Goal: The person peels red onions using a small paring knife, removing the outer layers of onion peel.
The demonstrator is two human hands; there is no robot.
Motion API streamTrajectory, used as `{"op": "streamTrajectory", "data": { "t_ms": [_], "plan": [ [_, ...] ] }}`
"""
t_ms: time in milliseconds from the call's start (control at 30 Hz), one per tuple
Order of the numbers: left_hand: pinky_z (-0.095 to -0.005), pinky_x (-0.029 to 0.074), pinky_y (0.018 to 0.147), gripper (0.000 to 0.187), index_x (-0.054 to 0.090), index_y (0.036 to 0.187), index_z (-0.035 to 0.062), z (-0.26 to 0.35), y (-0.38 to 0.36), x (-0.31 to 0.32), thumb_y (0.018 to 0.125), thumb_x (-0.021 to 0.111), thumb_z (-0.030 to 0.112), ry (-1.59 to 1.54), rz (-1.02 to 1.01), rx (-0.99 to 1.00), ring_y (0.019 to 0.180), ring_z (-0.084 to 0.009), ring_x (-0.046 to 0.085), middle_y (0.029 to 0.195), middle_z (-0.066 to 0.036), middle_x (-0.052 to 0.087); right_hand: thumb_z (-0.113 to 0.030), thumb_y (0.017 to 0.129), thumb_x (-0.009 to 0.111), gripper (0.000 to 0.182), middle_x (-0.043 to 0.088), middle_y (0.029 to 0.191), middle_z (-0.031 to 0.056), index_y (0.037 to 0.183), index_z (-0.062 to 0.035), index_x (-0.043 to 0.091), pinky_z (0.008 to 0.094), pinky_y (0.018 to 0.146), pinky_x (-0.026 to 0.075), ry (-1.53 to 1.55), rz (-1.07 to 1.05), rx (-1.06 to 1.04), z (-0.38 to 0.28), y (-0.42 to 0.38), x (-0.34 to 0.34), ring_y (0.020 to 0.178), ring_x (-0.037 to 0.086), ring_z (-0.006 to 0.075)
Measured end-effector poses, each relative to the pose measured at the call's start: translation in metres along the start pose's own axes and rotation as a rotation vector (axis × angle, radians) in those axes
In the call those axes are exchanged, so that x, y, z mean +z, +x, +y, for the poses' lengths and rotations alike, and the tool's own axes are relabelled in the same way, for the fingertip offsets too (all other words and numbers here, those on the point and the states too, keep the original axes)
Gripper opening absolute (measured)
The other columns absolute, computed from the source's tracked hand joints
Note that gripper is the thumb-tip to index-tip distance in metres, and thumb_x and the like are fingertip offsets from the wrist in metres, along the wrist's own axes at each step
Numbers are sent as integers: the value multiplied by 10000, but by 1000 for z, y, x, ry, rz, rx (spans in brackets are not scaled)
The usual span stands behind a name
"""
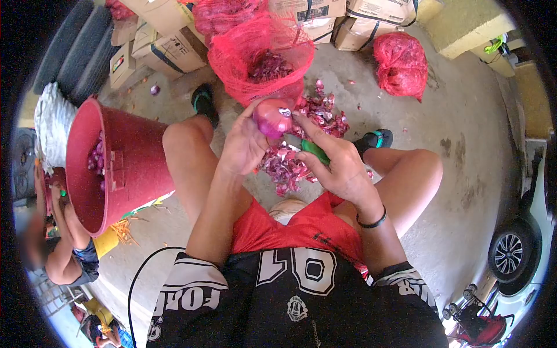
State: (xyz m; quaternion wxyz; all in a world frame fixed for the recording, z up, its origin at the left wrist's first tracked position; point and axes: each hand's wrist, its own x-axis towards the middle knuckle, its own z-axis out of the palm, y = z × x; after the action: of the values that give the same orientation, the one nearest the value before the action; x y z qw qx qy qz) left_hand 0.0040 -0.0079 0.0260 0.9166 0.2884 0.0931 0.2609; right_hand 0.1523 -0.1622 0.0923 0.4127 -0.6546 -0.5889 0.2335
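A purple-red onion (270,123) with a pale cut end rests in my left hand (245,145), whose fingers curl around its side. My right hand (342,168) grips a green-handled tool (315,151) close beside the onion; the tool's working end cannot be made out. The right index finger reaches to the onion's cut end. Below both hands, a heap of onion skins (287,171) lies on the concrete floor between my feet. Just beyond stands an open red mesh sack (232,64) with dark onion skins inside.
A large red tub (136,151) with onions stands at the left, near another seated person (64,255). Cardboard boxes (174,52) and tires (87,52) stand at the back. A filled red mesh sack (400,65) sits at the back right, a car wheel (508,255) at the right.
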Motion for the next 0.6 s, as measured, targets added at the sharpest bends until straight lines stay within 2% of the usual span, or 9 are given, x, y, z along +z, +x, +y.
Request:
{"op": "streamTrajectory", "data": {
  "t_ms": [67,100,167,200,267,400,467,567,600],
  "plan": [
    [-394,499,980,499,412,1342,23,-1,4,1,944,582,273,170,-51,44,1147,-261,585,1281,-148,555,-141,847,677,614,626,1105,237,1404,-48,436,400,788,510,-15,-7,53,-2,-1,-2,886,644,389],
    [-398,500,980,510,409,1346,23,-2,3,1,937,593,266,103,-3,34,1148,-264,585,1280,-148,555,-139,847,677,611,628,1104,234,1402,-47,439,396,789,510,-21,-11,79,-3,-1,-2,889,644,387],
    [-406,502,980,531,404,1353,23,-4,-1,-1,924,615,254,-30,97,14,1148,-270,586,1280,-149,555,-145,829,684,631,645,997,221,1408,-87,440,424,731,516,-29,12,5,-1,1,1,819,644,382],
    [-411,500,983,540,401,1355,20,-3,-3,-2,916,625,241,-96,63,-7,1151,-273,584,1279,-150,555,-148,820,687,642,654,944,215,1411,-108,441,438,701,519,-34,24,-32,1,2,3,784,645,379],
    [-420,496,990,559,395,1360,16,1,-4,-3,901,645,215,-227,-10,-50,1158,-280,579,1278,-153,554,-156,821,687,641,654,942,214,1412,-110,441,440,700,518,-22,36,-49,2,3,4,784,644,378],
    [-432,477,1009,595,391,1367,3,-2,-2,-3,901,646,272,11,21,56,1171,-280,571,1290,-152,549,-169,825,686,631,655,943,210,1408,-128,450,441,699,517,-21,28,71,-1,2,2,791,642,376],
    [-432,463,1026,604,396,1364,-8,-5,-3,-5,899,647,283,38,48,93,1182,-282,563,1297,-155,546,-171,824,687,624,654,952,210,1402,-123,456,441,701,518,-47,37,-22,1,4,3,802,645,373],
    [-426,440,1052,631,389,1370,-17,3,-4,-12,887,661,283,-151,-6,-52,1205,-278,546,1316,-158,532,-176,821,690,619,656,967,205,1395,-119,464,438,708,522,-71,14,-39,1,3,4,821,651,367],
    [-425,441,1050,639,384,1374,-14,3,-4,-12,888,659,297,-106,11,-30,1206,-274,545,1320,-159,529,-178,820,691,618,657,969,203,1392,-119,467,435,709,524,-72,26,-43,2,3,4,825,653,365]
  ]
}}
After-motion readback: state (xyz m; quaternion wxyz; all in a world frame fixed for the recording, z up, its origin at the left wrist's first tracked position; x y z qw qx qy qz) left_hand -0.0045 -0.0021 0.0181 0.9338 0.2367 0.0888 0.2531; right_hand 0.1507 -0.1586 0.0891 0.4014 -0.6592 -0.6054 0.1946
